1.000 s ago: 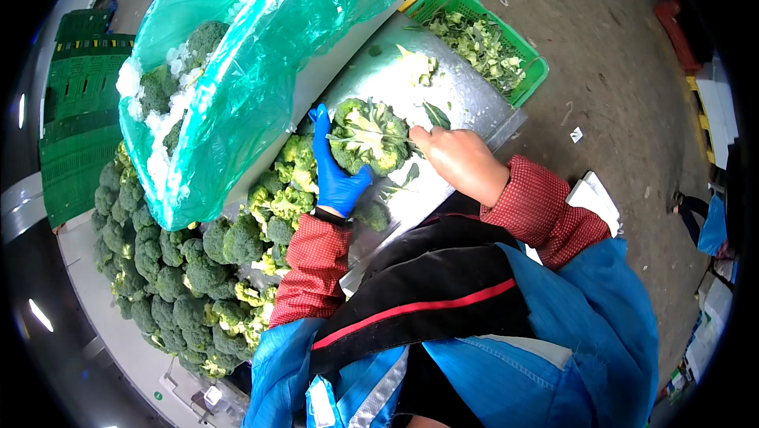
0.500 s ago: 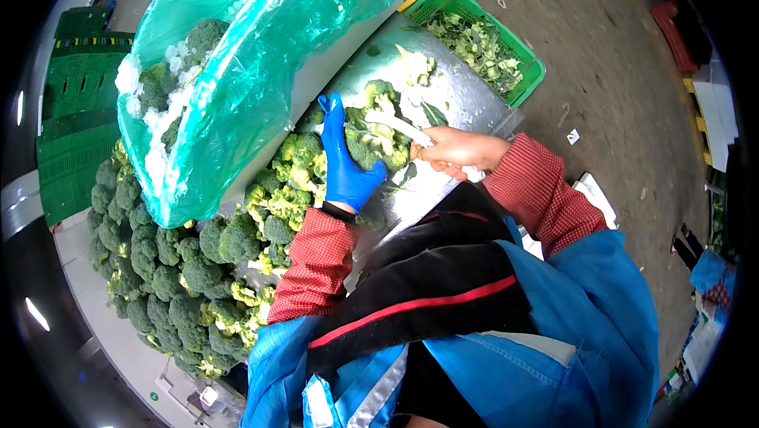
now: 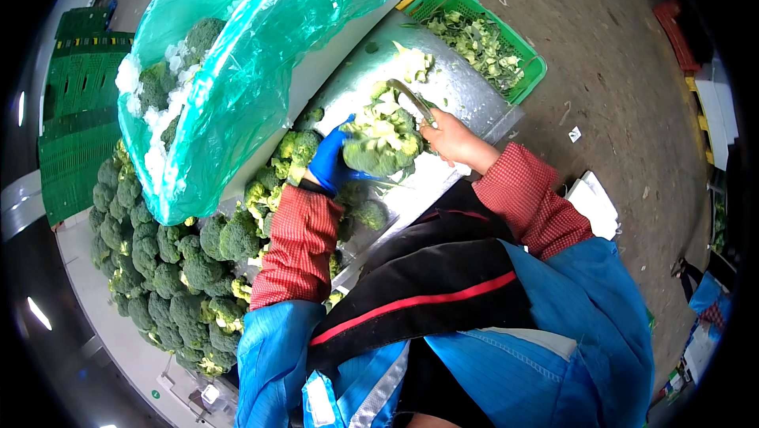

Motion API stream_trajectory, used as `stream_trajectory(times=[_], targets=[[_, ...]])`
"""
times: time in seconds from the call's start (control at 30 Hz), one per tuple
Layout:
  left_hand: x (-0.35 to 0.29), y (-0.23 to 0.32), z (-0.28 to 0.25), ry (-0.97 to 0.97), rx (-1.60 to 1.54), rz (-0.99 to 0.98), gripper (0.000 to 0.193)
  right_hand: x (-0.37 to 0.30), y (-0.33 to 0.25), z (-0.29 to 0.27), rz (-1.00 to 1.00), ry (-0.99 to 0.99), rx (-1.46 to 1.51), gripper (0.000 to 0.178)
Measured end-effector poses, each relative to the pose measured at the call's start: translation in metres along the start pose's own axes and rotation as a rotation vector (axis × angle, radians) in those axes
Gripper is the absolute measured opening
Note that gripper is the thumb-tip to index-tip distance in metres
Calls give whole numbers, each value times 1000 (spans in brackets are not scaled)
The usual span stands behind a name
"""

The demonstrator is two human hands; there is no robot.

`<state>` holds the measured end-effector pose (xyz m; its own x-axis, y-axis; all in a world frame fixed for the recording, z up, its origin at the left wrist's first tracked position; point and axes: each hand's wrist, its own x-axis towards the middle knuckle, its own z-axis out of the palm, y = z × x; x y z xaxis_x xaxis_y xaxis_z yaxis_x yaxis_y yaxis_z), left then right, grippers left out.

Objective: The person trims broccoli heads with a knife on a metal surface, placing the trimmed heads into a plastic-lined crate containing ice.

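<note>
My left hand (image 3: 326, 163), in a blue glove, is closed around a broccoli head (image 3: 383, 143) from its left side. The pale cut stem side faces up, and the fingers beneath are partly hidden. In my bare right hand (image 3: 458, 142) is a curved knife (image 3: 412, 97), its blade reaching over the upper right of the head. Under both hands lies a shiny metal work surface (image 3: 466, 116). A pale trimmed piece (image 3: 414, 62) rests farther up on it, and another broccoli head (image 3: 368, 214) sits below my left hand.
To the left is a large pile of broccoli heads (image 3: 166, 282). A green plastic bag (image 3: 261, 72) holding broccoli and ice stands at the upper left. Beyond the metal surface, a green basket (image 3: 534, 80) holds leaf and stem trimmings. Green crates (image 3: 75, 143) stand far left.
My left hand has gone from reaching over the broccoli to holding a head up, turned stem side up. The knife has swung to point up along the head's right side.
</note>
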<state>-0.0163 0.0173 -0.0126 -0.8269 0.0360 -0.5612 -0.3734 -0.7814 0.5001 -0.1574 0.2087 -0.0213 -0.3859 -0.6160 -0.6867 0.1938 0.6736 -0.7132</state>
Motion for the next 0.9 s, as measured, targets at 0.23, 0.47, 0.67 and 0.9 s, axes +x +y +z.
stream_trajectory(times=[0.23, 0.47, 0.67, 0.9], targets=[[-14, -32, -10, 349, 52, 616, 74, -11, -4, 9, -549, 304, -371, 18], [3, -51, -19, 541, -72, 702, 73, -26, 29, 28, -631, 247, -434, 22], [5, -57, -5, 593, 10, 745, 80, -32, 17, 43, -411, 53, -184, 26], [16, -67, 4, 749, 195, 877, 71, -26, 7, 43, -14, -251, 283, 12]])
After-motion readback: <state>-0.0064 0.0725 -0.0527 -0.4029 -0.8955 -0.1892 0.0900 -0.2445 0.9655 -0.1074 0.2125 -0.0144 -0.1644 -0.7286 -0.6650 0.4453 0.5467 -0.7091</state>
